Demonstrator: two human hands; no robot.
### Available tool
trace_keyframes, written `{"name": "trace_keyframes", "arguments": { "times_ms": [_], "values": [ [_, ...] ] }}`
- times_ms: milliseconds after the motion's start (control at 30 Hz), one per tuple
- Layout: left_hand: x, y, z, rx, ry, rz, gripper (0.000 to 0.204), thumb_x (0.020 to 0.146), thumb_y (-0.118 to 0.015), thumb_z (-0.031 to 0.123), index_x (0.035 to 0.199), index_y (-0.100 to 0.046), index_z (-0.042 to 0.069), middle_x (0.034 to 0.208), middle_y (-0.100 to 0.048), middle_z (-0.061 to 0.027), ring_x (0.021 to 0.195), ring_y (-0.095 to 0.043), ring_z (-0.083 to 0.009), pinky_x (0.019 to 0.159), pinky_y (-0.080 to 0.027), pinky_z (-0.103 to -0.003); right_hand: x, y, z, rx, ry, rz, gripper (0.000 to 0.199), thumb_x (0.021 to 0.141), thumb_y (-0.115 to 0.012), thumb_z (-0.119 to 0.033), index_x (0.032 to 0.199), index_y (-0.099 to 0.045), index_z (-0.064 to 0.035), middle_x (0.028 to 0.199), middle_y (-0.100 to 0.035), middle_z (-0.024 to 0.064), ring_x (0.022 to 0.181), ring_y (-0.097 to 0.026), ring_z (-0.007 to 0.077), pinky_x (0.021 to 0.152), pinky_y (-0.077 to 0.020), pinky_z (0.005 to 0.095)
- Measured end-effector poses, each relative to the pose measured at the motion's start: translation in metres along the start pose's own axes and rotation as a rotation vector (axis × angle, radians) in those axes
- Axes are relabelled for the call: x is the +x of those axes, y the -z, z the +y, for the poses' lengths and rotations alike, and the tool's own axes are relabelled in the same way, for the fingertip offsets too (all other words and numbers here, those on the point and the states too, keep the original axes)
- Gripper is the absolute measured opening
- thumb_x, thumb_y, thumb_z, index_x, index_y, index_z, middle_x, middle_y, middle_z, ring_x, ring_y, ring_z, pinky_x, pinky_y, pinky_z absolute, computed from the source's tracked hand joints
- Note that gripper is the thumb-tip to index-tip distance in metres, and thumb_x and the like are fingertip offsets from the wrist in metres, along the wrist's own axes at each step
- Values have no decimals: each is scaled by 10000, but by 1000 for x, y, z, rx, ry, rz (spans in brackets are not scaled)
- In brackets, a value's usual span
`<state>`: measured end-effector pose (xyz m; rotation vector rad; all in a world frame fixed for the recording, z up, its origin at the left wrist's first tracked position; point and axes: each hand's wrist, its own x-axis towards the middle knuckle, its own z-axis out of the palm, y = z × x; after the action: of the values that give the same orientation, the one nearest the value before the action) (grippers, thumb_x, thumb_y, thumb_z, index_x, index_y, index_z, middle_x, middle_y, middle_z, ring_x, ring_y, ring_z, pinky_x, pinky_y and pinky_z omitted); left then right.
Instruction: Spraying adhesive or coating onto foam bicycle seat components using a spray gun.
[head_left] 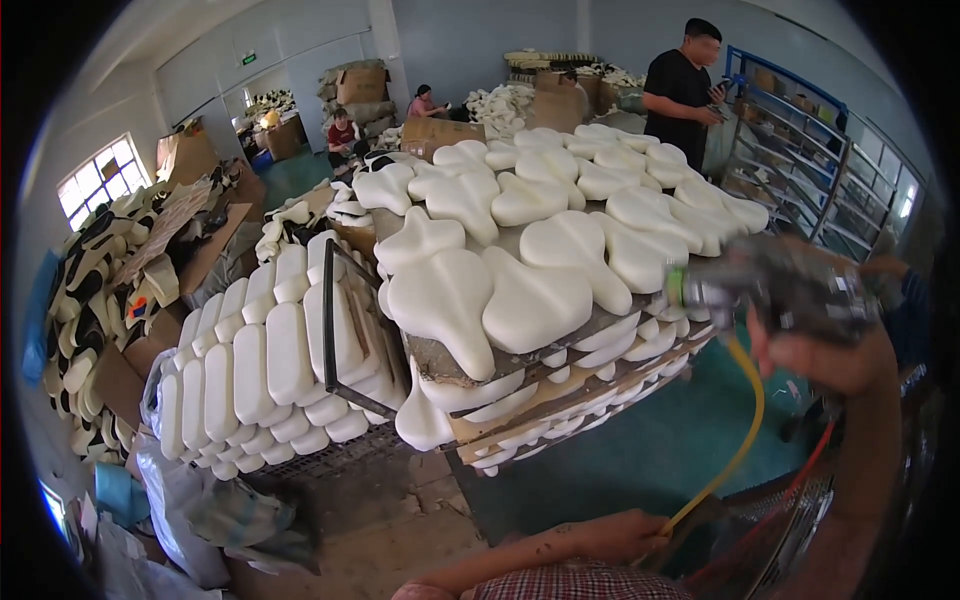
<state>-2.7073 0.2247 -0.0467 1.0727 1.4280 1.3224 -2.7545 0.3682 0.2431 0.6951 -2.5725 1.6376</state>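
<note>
Raised at the right, my right hand (815, 362) is closed around a dark and silver spray gun (800, 290) with a green ring near its front, all smeared by motion. Its front end points at the layer of white, saddle-shaped foam pads (560, 240) on a stacked board (435, 358). A yellow hose (745, 430) hangs down from the gun. Low in front of me, my left hand (630, 535) is closed on the hose's lower part. The pad (635, 258) nearest the gun lies on the stack's right side.
Long rounded white pads (235, 370) are stacked at the left beside a black metal frame (330, 320). Black and white pieces (90, 300) heap by the window. A standing person (685, 100) is behind the stack, near a metal rack (810, 160). Two seated people are farther back.
</note>
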Motion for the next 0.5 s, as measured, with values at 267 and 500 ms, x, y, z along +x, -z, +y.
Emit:
{"name": "trace_keyframes", "arguments": {
  "times_ms": [267,500],
  "values": [
    [-19,47,61,112,-216,141,193,923,-498,189,975,-515,3,801,-553,-120,728,-552,-250,681,-439,-346,76,24,12,-156,27,75,210,763,-688,-141,887,-585,-7,658,-617,47,592,-588,100,578,-457,213],
    [3,76,104,203,-514,187,160,897,-514,141,961,-510,-6,770,-539,-192,717,-536,-388,638,-437,-421,158,35,40,-89,101,-116,198,773,-672,-131,880,-582,9,669,-608,48,562,-578,104,548,-475,238]
  ]
}}
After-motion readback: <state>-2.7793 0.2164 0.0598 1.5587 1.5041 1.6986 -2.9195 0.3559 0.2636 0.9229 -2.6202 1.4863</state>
